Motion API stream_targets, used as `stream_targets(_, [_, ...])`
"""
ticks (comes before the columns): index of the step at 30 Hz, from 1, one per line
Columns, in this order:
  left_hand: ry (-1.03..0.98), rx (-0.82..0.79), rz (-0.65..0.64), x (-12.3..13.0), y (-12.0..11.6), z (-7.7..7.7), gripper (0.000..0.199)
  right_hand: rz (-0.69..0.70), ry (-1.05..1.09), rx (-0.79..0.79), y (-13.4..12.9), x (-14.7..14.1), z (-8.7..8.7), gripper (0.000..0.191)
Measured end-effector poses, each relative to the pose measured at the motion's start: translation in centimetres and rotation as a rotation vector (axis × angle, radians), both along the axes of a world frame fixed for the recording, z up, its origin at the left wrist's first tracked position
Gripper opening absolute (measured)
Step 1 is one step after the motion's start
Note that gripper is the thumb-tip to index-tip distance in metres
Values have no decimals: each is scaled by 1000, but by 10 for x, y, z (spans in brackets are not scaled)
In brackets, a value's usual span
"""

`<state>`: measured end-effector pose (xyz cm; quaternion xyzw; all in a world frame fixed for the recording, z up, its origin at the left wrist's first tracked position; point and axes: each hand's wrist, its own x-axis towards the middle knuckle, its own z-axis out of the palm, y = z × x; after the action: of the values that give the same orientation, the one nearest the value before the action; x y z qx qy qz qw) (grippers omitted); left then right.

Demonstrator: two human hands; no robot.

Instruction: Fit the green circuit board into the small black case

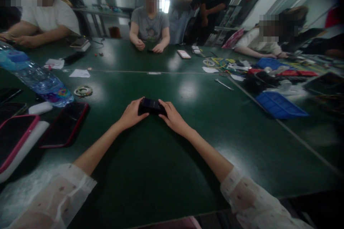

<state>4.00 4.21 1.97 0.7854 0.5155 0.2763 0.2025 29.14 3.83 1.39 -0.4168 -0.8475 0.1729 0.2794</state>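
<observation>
A small black device rests at the middle of the dark green table, its dark top face tilted up. My left hand is closed on its left end, thumb along the near edge and fingers behind. Around the right end, my right hand grips it the same way. Both forearms reach forward over the table. The underside of the device is hidden.
On the left lie a red-edged phone, a pink-edged phone, a water bottle and a tape roll. To the right are a wrench, a blue tray and cables. Several people are around the table.
</observation>
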Motion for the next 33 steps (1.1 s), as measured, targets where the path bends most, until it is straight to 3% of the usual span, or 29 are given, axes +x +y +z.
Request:
stream_targets(19, [-22,50,-6,-2,4,-8,75,19,-11,4,1,1,0,73])
stream_targets(33, [-20,-2,11,-1,1,-5,75,21,9,28,2,2,-5,79])
